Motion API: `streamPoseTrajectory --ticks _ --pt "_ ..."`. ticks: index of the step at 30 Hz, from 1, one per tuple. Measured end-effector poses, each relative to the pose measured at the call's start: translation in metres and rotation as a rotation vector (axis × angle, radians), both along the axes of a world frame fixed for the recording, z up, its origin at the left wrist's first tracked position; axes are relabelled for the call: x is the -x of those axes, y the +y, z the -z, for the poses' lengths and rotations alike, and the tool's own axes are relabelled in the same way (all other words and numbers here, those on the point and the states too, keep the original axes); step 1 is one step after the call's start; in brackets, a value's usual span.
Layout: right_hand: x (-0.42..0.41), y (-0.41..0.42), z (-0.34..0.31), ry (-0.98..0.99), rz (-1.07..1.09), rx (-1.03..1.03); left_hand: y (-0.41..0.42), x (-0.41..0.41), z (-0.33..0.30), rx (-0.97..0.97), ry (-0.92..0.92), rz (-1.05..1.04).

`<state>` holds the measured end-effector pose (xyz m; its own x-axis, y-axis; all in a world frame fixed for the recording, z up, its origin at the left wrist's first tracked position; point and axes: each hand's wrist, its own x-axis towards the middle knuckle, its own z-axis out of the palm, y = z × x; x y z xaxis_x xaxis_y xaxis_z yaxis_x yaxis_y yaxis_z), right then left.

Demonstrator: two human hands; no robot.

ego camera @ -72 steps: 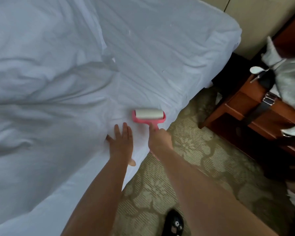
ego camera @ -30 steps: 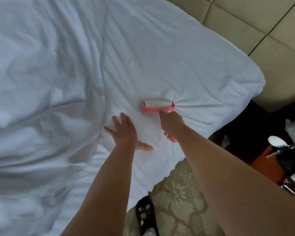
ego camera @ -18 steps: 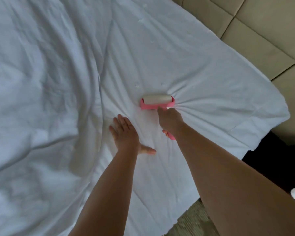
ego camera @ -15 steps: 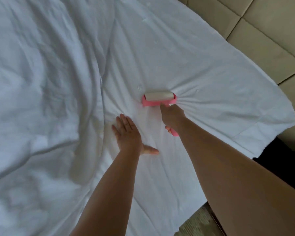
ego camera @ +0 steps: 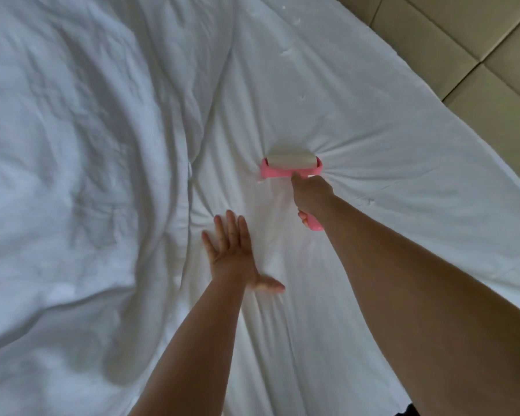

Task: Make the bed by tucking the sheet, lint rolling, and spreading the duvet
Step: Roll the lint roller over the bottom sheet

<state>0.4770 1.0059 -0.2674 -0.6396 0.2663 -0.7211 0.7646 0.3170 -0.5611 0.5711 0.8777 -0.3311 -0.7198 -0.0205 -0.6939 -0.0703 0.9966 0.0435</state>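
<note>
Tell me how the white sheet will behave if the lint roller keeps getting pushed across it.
The sheet looks floppy: creases fan out from the lint roller, so it will probably bunch ahead of it. The left hand pressing flat likely limits sliding.

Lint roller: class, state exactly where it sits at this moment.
Head view, right of centre: the lint roller lies on the white sheet, gripped by the right hand, beyond the flat left hand.
</note>
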Motion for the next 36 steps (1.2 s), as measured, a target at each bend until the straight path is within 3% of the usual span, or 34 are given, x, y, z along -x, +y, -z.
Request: streamPoseTrajectory --ticks 10,27,36 --pt "0.038 0.009 -0.01 -0.11 -0.015 0.058 0.009 0.014 -0.004 0.067 0.059 -0.095" --pt "-0.09 0.068 -0.026 -0.157 -0.213 -0.043 0.058 -0.072 -0.039 -0.039 0.006 -0.113" --pt "-0.062 0.062 -0.029 -0.178 -0.256 -0.06 0.068 -0.056 -0.035 -0.041 0.012 -0.167"
